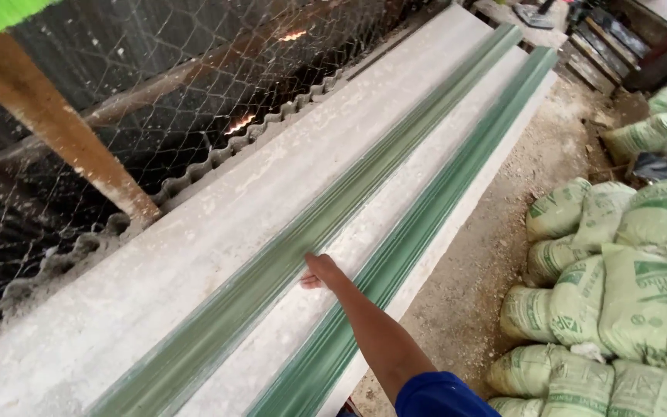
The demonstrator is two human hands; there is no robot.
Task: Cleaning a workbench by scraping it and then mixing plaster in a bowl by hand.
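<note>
Stacked woven sacks (619, 286) flank a long grey slab (194, 247); the right hand (319, 272) rests flat, holding nothing, on a ribbed green mould (333, 208).

Green ribbed moulds (395, 255), grey slab (218, 232), green-printed sacks (619, 293).

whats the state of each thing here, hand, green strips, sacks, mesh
right hand: palm down, flat on the left green strip
left green strip: lying flat along the grey slab
right green strip: lying flat, untouched
sacks: full, stacked on the ground
wire mesh: upright behind the slab
</note>
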